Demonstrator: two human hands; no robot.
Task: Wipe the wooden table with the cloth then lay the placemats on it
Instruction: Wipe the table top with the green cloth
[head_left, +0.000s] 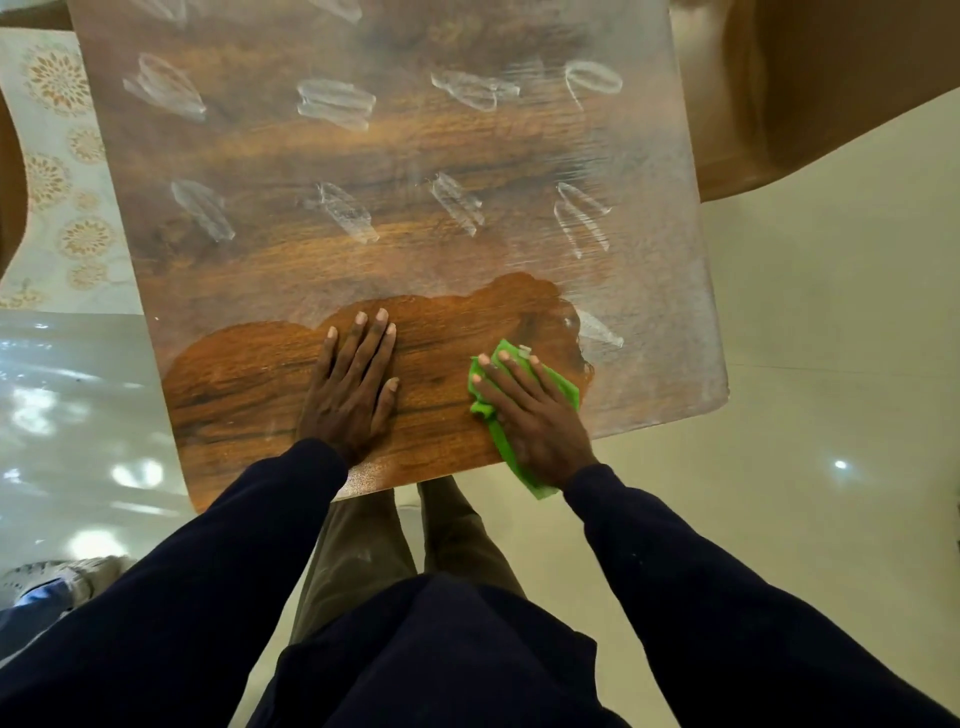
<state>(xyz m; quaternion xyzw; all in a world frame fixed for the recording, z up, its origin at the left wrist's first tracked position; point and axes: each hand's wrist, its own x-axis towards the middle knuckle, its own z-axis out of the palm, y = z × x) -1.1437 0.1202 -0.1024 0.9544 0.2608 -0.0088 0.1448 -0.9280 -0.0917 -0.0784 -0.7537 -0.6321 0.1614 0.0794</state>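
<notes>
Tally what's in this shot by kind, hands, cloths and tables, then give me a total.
Hands: 2, left hand and right hand
Green cloth: 1
Wooden table: 1
Total: 4

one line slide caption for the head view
Right hand presses a green cloth on the filmy wooden table; left hand rests flat on the wiped patch.

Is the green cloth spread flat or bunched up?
Bunched: the green cloth lies crumpled under the flat right hand, folds showing.
</notes>
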